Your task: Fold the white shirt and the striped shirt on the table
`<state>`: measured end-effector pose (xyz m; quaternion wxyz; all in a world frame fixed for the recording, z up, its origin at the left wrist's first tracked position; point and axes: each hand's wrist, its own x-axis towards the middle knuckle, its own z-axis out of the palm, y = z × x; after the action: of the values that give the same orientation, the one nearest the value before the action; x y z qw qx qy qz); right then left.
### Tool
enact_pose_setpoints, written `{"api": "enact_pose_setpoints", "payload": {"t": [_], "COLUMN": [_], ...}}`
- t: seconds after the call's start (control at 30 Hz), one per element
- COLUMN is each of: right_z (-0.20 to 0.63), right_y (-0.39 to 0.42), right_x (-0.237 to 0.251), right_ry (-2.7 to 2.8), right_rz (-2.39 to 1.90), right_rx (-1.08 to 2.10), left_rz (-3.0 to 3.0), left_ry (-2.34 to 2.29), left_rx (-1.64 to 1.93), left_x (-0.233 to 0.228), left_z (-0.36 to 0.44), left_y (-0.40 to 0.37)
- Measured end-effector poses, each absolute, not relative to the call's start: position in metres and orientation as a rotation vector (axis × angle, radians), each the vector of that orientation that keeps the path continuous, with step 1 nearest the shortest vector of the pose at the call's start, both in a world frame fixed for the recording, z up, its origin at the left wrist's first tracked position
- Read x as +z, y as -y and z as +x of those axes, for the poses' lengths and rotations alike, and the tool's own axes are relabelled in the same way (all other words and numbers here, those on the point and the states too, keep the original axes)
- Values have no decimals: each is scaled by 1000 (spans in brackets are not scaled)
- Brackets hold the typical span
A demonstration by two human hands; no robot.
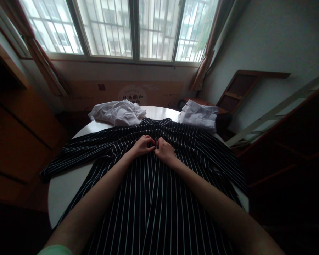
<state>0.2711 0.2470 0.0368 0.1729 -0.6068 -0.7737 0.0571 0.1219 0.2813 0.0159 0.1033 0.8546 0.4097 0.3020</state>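
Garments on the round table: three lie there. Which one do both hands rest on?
The dark striped shirt, spread flat across the table; left hand and right hand meet on it. Two white garments lie beyond, untouched.

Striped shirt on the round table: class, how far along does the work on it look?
Done: the striped shirt lies spread flat on the white table, sleeves out to both sides. In hand: the left hand and right hand pinch the fabric together at the chest, near the placket. Left: no fold shows yet; a crumpled white garment waits behind, beside a folded white one.
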Motion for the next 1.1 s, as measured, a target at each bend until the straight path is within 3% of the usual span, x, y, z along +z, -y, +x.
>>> {"api": "enact_pose_setpoints", "payload": {"t": [0.53,0.9,1.1], "right_z": [279,278,275], "right_y": [-247,-251,-248], "right_x": [46,32,36], "right_ry": [2385,2058,2124], "right_rz": [-1642,-1679,-1702], "right_rx": [240,231,199], "left_rz": [2545,2288,2264], "left_ry": [-1468,-1545,-1493], "left_rx": [670,1006,1006], "left_x": [29,16,15], "left_z": [138,150,148], "left_y": [-273,-267,-268]}}
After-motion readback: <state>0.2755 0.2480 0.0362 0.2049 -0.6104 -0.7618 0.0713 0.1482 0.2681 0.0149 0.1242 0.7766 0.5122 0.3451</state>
